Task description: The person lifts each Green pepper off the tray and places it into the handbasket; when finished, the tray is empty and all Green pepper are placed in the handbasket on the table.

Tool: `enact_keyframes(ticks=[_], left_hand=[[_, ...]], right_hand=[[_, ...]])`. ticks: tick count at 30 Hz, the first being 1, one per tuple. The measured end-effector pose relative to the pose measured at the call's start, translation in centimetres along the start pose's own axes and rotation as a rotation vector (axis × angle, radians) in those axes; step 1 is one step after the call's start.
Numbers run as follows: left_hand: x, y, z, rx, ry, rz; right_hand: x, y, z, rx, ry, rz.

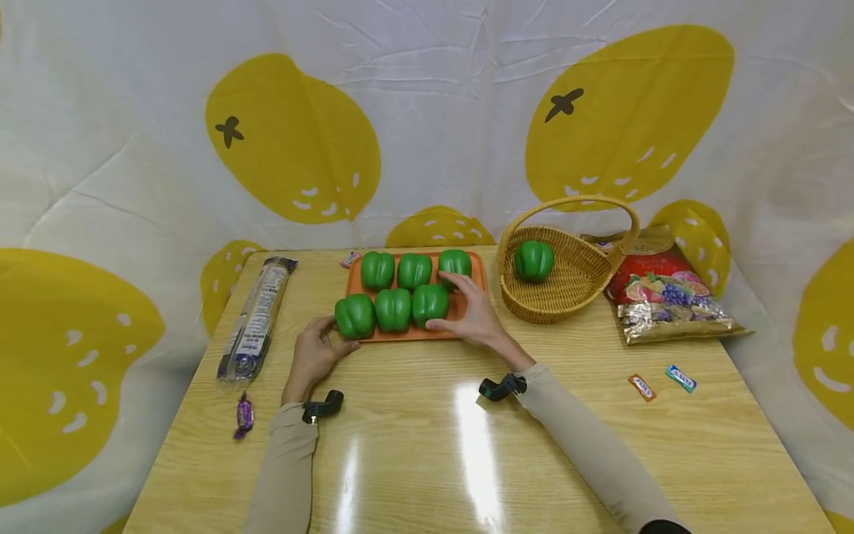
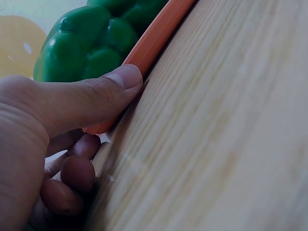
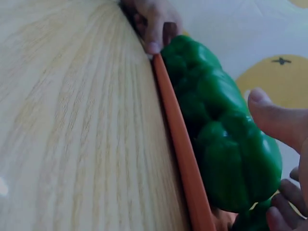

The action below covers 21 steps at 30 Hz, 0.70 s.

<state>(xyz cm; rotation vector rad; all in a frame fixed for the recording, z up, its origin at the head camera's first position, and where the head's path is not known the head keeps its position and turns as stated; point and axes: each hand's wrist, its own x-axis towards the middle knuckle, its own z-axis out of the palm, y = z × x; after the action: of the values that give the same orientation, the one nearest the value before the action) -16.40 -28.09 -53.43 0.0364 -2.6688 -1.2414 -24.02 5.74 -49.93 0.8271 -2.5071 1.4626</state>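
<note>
Green bell peppers stand in two rows on an orange tray (image 1: 400, 337). At the tray's front left corner, my left hand (image 1: 316, 352) pinches the rim; in the left wrist view the thumb (image 2: 113, 84) lies on the orange edge, the fingers curled below. My right hand (image 1: 475, 315) is spread around the front right bell pepper (image 1: 430, 304), over the tray's right side. In the right wrist view its thumb (image 3: 272, 113) stands apart from that pepper (image 3: 238, 163). Some right fingers are partly hidden. Another bell pepper (image 1: 534, 261) lies in the wicker basket (image 1: 567, 300).
A red and gold candy bag (image 1: 667, 289) sits right of the basket. Two small wrapped candies (image 1: 642, 387) lie in front of it. At the left are a long clear-wrapped package (image 1: 256, 319) and a purple candy (image 1: 244, 415). A patterned cloth hangs behind the table (image 1: 407, 445).
</note>
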Motion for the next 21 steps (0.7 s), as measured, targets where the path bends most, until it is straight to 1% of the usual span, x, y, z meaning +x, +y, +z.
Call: enact_keyframes(ticks=[4,7,10,12,14,16,18,20,21], left_hand=[[0.0,0.0,0.0,0.007,0.003,0.005],[-0.1,0.0,0.1,0.005,-0.003,0.002],[-0.2,0.0,0.4,0.001,-0.010,-0.001],[-0.4,0.1,0.5,0.004,-0.008,-0.005],[-0.5,0.1,0.5,0.013,-0.002,-0.007],[-0.6,0.1,0.4,0.027,0.004,-0.005],[-0.5,0.1,0.3,0.031,0.005,-0.001],[-0.3,0.1,0.2,0.040,0.007,0.007],[-0.2,0.1,0.1,0.041,0.006,0.009]], right_hand=[[0.2,0.3,0.8,-0.064,-0.048,0.047],[0.0,0.4,1.2,-0.075,-0.057,0.059],[-0.3,0.3,0.7,-0.038,-0.048,0.031],[-0.5,0.0,-0.2,0.013,-0.049,-0.016],[-0.7,-0.8,-1.9,0.069,-0.056,-0.078],[-0.7,-2.1,-4.3,0.133,-0.058,-0.142],[-0.6,-3.7,-7.4,0.187,-0.064,-0.181],[-0.4,-5.1,-10.8,0.242,-0.067,-0.188],[-0.3,-5.6,-12.6,0.252,-0.068,-0.186]])
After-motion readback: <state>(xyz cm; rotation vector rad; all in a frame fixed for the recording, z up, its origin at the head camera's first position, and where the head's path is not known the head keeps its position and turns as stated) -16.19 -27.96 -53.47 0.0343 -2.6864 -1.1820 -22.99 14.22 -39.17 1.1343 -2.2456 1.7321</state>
